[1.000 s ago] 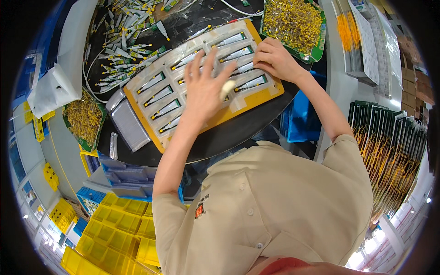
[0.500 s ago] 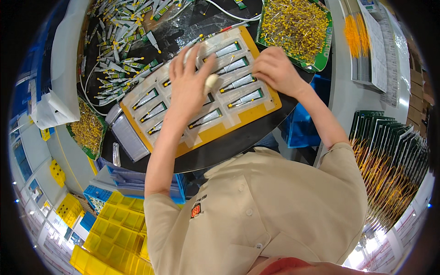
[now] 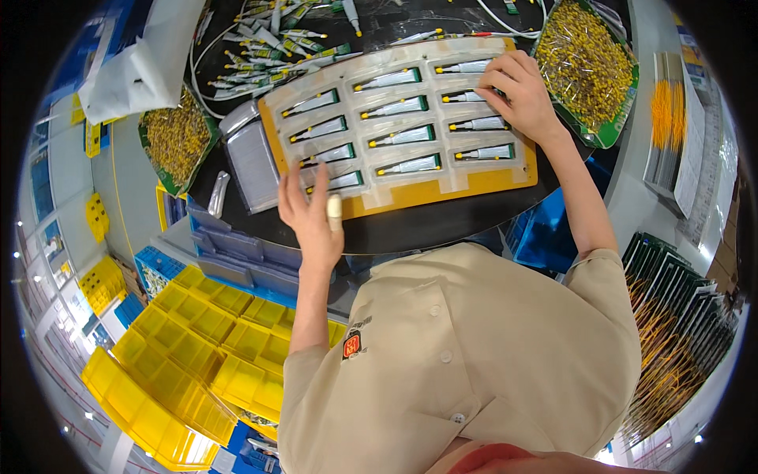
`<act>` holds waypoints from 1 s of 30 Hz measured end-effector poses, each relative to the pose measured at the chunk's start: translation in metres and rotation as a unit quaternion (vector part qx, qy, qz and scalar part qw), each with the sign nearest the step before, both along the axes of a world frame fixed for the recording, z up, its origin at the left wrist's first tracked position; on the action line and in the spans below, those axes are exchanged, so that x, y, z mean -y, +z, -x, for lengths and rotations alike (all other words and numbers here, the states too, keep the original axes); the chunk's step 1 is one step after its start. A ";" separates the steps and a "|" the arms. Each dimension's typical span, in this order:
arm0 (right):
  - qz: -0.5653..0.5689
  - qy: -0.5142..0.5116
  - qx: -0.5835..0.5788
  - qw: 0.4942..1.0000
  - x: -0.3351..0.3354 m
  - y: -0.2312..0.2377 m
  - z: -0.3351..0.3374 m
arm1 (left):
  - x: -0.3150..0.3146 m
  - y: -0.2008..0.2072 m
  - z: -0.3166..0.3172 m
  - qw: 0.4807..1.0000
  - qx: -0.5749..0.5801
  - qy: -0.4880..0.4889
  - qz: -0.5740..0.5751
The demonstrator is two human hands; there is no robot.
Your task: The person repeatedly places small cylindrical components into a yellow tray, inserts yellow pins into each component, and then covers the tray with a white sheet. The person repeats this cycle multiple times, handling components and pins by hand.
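Bright, fairly even light covers the yellow-edged, translucent plastic tray [image 3: 482, 185]; fisheye distortion bends the outskirts into blackened corners.

Squeeze tubes [image 3: 410, 136] in compartment tray [image 3: 466, 187], loose tubes [image 3: 270, 39] behind-left of it, one pin heap [image 3: 175, 136] left of it, another pin heap [image 3: 580, 65] right.

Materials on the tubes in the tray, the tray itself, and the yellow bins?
Tubes: thin metal or laminate, satin silver-white; soft sheen, flat ends.
Tray: smooth yellow base, possibly plastic or painted board; whitish see-through layer on top, likely clear plastic, with glossy highlights.
Yellow bins: likely moulded plastic, semi-gloss; even colour throughout, slightly translucent walls.
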State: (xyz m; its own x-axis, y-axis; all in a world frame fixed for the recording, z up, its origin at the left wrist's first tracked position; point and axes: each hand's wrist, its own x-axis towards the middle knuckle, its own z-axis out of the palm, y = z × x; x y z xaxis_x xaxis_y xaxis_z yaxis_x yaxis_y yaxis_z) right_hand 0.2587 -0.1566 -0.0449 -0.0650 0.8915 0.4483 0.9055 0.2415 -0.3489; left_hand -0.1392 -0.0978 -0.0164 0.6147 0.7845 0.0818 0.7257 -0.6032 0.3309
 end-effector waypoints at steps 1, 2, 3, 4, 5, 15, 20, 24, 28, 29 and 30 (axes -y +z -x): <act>-0.002 0.002 0.003 1.000 0.003 0.002 -0.001 | 0.004 0.000 0.000 1.000 -0.021 -0.011 0.014; -0.003 0.014 0.020 1.000 0.006 0.004 -0.002 | 0.008 -0.001 -0.002 0.999 -0.037 -0.017 0.011; -0.008 0.014 0.040 0.999 0.009 0.005 -0.002 | 0.010 -0.002 -0.003 0.999 -0.042 -0.027 0.016; -0.011 0.003 0.024 1.000 0.011 0.007 -0.002 | 0.011 -0.003 -0.003 0.998 -0.049 -0.040 0.018; -0.009 0.001 0.020 1.000 0.013 0.007 0.000 | 0.011 -0.004 -0.002 0.997 -0.059 -0.051 0.015; -0.044 -0.397 0.060 0.915 0.129 0.042 -0.143 | -0.002 0.012 -0.019 0.989 0.082 -0.113 -0.054; 0.258 -0.666 0.248 0.654 0.259 0.016 -0.310 | -0.003 -0.015 -0.099 0.988 0.013 -0.147 -0.047; 0.335 -0.615 0.151 0.698 0.295 0.008 -0.370 | -0.006 -0.025 -0.095 0.980 -0.029 -0.184 -0.068; 0.345 -0.609 0.135 0.701 0.294 0.036 -0.362 | -0.005 -0.023 -0.088 0.980 -0.038 -0.176 -0.088; 0.333 -0.623 0.134 0.695 0.292 0.043 -0.355 | -0.008 -0.021 -0.085 0.982 -0.034 -0.158 -0.094; 0.318 -0.615 0.134 0.709 0.292 0.051 -0.345 | -0.013 -0.019 -0.082 0.983 -0.018 -0.148 -0.107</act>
